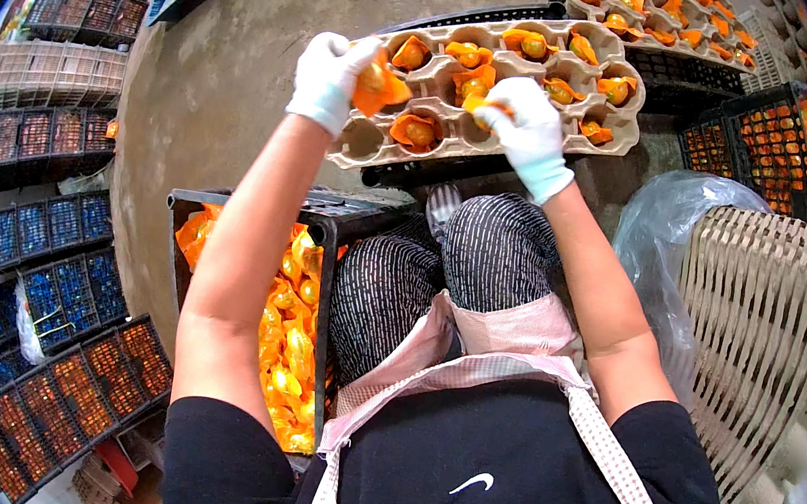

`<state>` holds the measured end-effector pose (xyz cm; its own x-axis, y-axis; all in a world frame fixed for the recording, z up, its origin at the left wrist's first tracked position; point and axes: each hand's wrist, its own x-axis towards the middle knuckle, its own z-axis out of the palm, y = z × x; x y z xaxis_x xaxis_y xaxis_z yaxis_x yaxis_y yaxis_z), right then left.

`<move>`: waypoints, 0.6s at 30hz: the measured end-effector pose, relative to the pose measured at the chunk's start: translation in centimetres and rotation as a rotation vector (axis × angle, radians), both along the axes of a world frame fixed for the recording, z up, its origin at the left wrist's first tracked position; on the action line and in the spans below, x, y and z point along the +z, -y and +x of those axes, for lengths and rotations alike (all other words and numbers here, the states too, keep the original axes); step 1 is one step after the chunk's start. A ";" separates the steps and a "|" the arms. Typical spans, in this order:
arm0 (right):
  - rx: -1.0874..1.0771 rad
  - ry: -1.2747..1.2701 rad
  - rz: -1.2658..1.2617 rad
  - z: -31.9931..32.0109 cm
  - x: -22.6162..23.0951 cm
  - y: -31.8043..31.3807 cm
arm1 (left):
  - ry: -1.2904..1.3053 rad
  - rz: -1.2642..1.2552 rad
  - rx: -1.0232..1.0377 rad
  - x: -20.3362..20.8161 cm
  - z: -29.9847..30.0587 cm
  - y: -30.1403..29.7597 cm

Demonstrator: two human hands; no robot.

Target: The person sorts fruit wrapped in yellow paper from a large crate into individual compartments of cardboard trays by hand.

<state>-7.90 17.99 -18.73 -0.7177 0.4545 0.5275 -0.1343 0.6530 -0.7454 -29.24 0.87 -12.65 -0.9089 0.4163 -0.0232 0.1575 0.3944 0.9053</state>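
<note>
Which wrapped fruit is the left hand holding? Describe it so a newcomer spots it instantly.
Start at the pulp cup tray lying across the black crate in front of the knees. At its left end, the white-gloved left hand holds a fruit in orange wrapper. Unlike the wrapped fruits seated in cups, it is raised above the tray, wrapper flaring loose.

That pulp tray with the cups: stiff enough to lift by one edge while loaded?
Probably not. The pulp tray looks like thin moulded fibre, so it may sag. Wrapped fruits sit loosely in open cups and could roll out if it tilts. It rests on a black crate, so sliding seems safer.
</note>
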 end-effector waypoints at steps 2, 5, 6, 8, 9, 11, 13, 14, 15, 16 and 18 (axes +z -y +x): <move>0.073 0.130 0.280 0.2 -1.2 0.6 | -0.472 -0.212 -0.188 -1.8 0.6 -0.5; 0.090 0.150 0.484 0.7 -2.9 1.3 | -0.796 -0.425 -0.555 -3.4 -0.4 0.1; 0.074 0.173 0.495 0.9 -3.4 1.1 | -0.723 -0.495 -0.597 -3.3 0.0 0.1; 0.116 0.229 0.453 1.1 -3.3 1.0 | -0.575 -0.530 -0.629 -3.1 -0.2 1.0; 0.142 0.202 0.415 0.9 -2.0 1.3 | -0.592 -0.518 -0.570 -2.8 -0.4 1.3; 0.197 0.154 0.339 0.3 1.0 2.0 | -0.623 -0.491 -0.452 -2.0 -0.2 2.1; 0.360 0.196 0.353 -1.7 2.3 2.4 | -0.526 -0.573 -0.483 0.7 -0.2 3.0; 0.380 0.208 0.419 -2.8 2.3 3.1 | -0.503 -0.513 -0.438 1.6 -0.2 4.6; 0.393 0.218 0.488 -4.0 1.9 3.6 | -0.485 -0.448 -0.395 2.9 0.0 5.5; 0.400 0.330 0.610 -5.3 1.5 4.1 | -0.467 -0.446 -0.358 4.0 0.6 6.8; 0.403 0.359 0.627 -8.1 0.8 4.7 | -0.414 -0.415 -0.290 7.7 2.6 10.4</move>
<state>-16.02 13.34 -17.95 -0.9358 -0.1763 0.3052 -0.2704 0.9146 -0.3006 -26.69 -9.49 -4.98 -0.7295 0.6776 0.0928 0.6129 0.5874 0.5285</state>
